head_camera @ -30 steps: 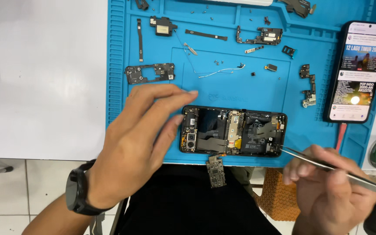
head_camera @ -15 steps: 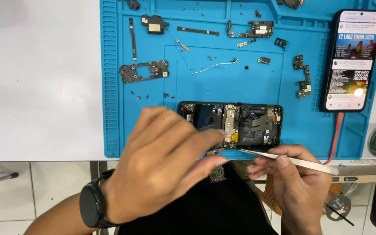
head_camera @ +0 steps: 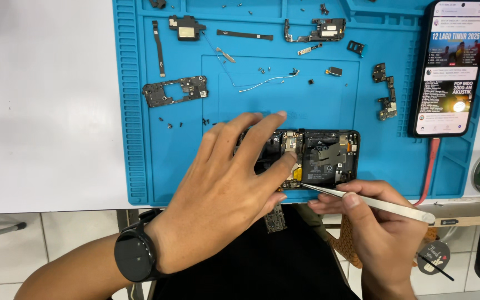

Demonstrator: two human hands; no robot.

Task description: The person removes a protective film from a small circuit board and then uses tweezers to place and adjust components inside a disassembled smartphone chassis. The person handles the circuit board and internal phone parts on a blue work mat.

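While a left hand [head_camera: 223,194] wearing a black round wristwatch [head_camera: 135,255] lies spread open over the near end of a black opened smartphone with exposed circuit boards [head_camera: 320,158], its thumb pressing on the phone's lower edge, the right hand [head_camera: 370,222] just below the phone grips slim silver metal tweezers [head_camera: 362,200] whose tips meet the phone's near edge beside that thumb. Hanging from the phone's near edge over the person's dark lap is a small dark board on a flex strip [head_camera: 275,218]. The phone rests on a blue silicone repair mat [head_camera: 140,111] near its front border. Beyond the phone on the mat lie a thin white wire [head_camera: 268,82], tiny dark screws [head_camera: 262,70], a black rectangular frame plate [head_camera: 174,91] to the far left, and small black bracket parts [head_camera: 385,91] to the far right. Farther right of the phone, a second smartphone with a lit screen [head_camera: 452,66] lies upright along the mat's edge, a red cable [head_camera: 430,166] running from its base.
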